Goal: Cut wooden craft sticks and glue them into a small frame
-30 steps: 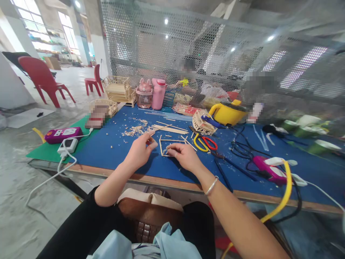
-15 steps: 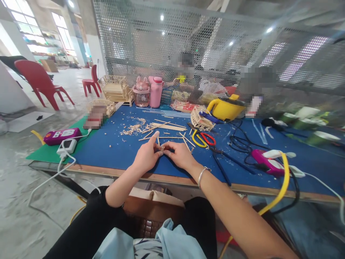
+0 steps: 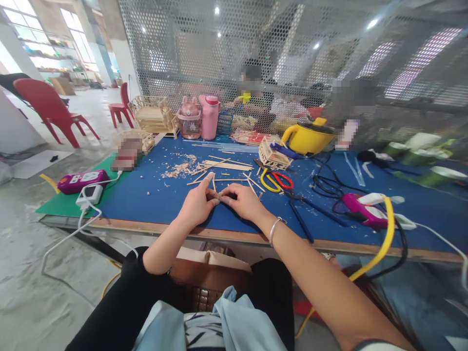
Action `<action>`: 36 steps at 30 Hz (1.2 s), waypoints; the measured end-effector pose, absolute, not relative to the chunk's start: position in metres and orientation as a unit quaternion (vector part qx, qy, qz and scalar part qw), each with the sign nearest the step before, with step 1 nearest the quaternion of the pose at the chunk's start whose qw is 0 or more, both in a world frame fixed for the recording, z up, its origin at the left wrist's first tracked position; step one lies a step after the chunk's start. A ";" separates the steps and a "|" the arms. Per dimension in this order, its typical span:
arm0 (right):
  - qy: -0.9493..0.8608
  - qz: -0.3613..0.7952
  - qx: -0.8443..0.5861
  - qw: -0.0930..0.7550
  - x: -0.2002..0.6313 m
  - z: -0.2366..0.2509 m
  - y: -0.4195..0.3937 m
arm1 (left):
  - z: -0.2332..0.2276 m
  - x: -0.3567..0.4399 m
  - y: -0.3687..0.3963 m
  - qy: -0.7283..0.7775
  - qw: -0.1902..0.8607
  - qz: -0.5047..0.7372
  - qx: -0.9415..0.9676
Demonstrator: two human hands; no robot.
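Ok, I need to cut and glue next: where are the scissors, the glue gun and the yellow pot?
scissors (image 3: 277, 181), head view, handles
glue gun (image 3: 360, 210), head view, pink body
yellow pot (image 3: 309, 141), head view, side wall

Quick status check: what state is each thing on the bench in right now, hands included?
Left hand: pinching a small stick piece, index finger raised.
Right hand: pinching the same stick piece, fingertips meeting the left's.
Scissors: lying flat, blades closed.
Loose sticks: scattered flat on the mat.
Yellow pot: upright, lid on.
Pink bottle: upright, capped.
Glue gun: lying on its side, corded.
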State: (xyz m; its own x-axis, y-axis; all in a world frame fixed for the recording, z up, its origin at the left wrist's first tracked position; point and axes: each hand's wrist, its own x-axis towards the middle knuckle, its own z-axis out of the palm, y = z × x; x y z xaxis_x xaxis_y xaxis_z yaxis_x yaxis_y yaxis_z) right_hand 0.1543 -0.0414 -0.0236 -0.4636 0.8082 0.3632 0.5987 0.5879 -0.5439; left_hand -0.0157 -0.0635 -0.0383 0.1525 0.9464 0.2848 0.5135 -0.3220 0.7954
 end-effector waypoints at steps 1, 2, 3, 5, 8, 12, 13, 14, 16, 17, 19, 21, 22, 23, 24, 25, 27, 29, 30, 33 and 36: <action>-0.841 0.168 -0.417 0.301 0.154 -0.024 -0.042 | -0.039 -0.016 -0.063 0.515 0.270 0.401 0.708; -0.844 0.164 -0.414 0.300 0.154 -0.024 -0.042 | -0.039 -0.016 -0.063 0.514 0.266 0.405 0.708; -0.846 0.159 -0.412 0.298 0.154 -0.025 -0.041 | -0.039 -0.016 -0.063 0.514 0.262 0.407 0.708; -0.850 0.155 -0.408 0.295 0.154 -0.026 -0.041 | -0.040 -0.016 -0.063 0.508 0.259 0.415 0.709; -0.851 0.157 -0.408 0.293 0.154 -0.028 -0.040 | -0.041 -0.015 -0.063 0.486 0.270 0.439 0.706; -0.852 0.148 -0.411 0.288 0.153 -0.029 -0.038 | -0.044 -0.013 -0.061 0.450 0.301 0.472 0.696; -0.852 0.145 -0.413 0.286 0.153 -0.029 -0.038 | -0.045 -0.012 -0.060 0.445 0.312 0.476 0.692; -0.853 0.141 -0.414 0.285 0.153 -0.029 -0.038 | -0.046 -0.011 -0.060 0.442 0.321 0.479 0.687; -0.854 0.141 -0.414 0.281 0.153 -0.029 -0.038 | -0.046 -0.011 -0.060 0.444 0.324 0.484 0.681; -0.855 0.142 -0.413 0.280 0.153 -0.029 -0.038 | -0.046 -0.011 -0.060 0.447 0.314 0.487 0.682; -0.856 0.143 -0.413 0.277 0.153 -0.029 -0.038 | -0.044 -0.011 -0.063 0.453 0.263 0.490 0.697; -0.857 0.136 -0.417 0.272 0.153 -0.029 -0.038 | -0.042 -0.011 -0.066 0.458 0.182 0.473 0.730; -0.858 0.131 -0.418 0.270 0.153 -0.029 -0.038 | -0.041 -0.011 -0.068 0.464 0.137 0.456 0.747; -0.859 0.127 -0.418 0.268 0.153 -0.029 -0.038 | -0.040 -0.010 -0.069 0.470 0.094 0.436 0.761; -0.860 0.125 -0.416 0.267 0.152 -0.029 -0.038 | -0.040 -0.009 -0.071 0.478 0.055 0.418 0.770; -0.861 0.125 -0.414 0.268 0.152 -0.029 -0.038 | -0.040 -0.009 -0.071 0.486 0.021 0.404 0.775; -0.861 0.130 -0.410 0.270 0.152 -0.029 -0.038 | -0.040 -0.008 -0.072 0.496 -0.026 0.388 0.776; -0.860 0.134 -0.412 0.271 0.152 -0.029 -0.038 | -0.041 -0.008 -0.072 0.492 -0.028 0.392 0.777; -0.858 0.136 -0.413 0.272 0.152 -0.029 -0.038 | -0.041 -0.009 -0.072 0.486 -0.008 0.401 0.777; -0.853 0.151 -0.413 0.281 0.153 -0.029 -0.038 | -0.040 -0.012 -0.071 0.482 0.092 0.449 0.747; -0.850 0.163 -0.410 0.288 0.153 -0.029 -0.038 | -0.039 -0.014 -0.069 0.516 0.149 0.457 0.709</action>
State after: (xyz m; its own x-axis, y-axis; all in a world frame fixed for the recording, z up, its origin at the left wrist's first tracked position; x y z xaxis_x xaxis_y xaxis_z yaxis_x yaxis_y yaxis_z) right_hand 0.1527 -0.0375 -0.0294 -0.4987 0.7903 0.3560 0.6030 0.6113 -0.5125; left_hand -0.0138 -0.0689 -0.0389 0.0492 0.8678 0.4944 0.5949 -0.4231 0.6834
